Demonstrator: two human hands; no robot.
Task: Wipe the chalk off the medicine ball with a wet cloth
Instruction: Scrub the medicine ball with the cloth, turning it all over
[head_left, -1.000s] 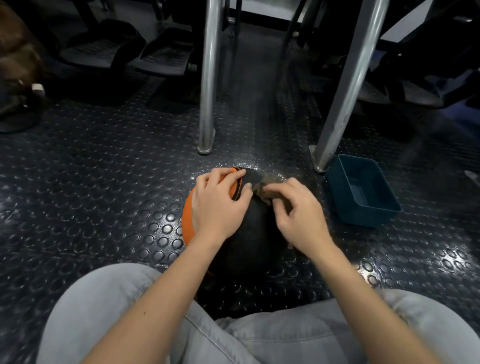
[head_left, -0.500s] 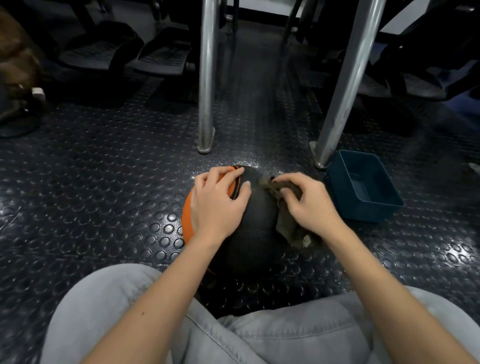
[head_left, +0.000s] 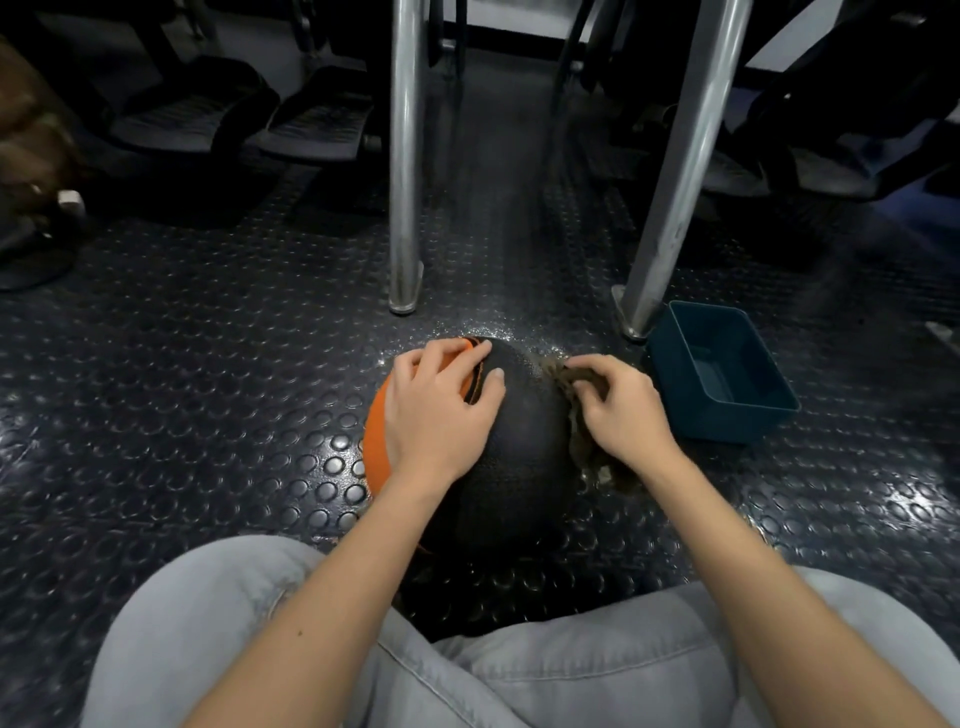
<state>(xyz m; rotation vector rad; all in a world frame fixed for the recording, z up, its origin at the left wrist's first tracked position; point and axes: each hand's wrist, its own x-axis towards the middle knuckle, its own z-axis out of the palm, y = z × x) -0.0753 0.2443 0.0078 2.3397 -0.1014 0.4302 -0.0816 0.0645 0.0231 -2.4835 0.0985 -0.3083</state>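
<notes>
The medicine ball (head_left: 524, 452) is round with a finely pebbled rubber skin, mostly black, with an orange panel on its left side edged by a dark stripe. It sits on the floor (head_left: 208, 395) just in front of the person's knees, which are in pale grey denim. The left hand (head_left: 441, 410) lies flat on the ball's upper left, fingers (head_left: 457, 358) spread and pressed across the seam between orange and black, holding nothing else. The right hand (head_left: 621, 410) rests on the ball's right flank, its fingers bunched around a cloth (head_left: 582, 447), a limp brownish rag with a frayed edge that hangs down the curve of the ball to the floor.

The floor is dark rubber matting covered in raised round studs, glossy where the light hits. Fine pale specks are scattered on it just beyond the ball. Near the ball's right stands a rectangular teal plastic tub (head_left: 722, 379) with sloping walls. Two shiny metal legs (head_left: 405, 156) rise behind, the right one slanted. Dark pedal-like footplates (head_left: 311, 124) sit farther back on the left.
</notes>
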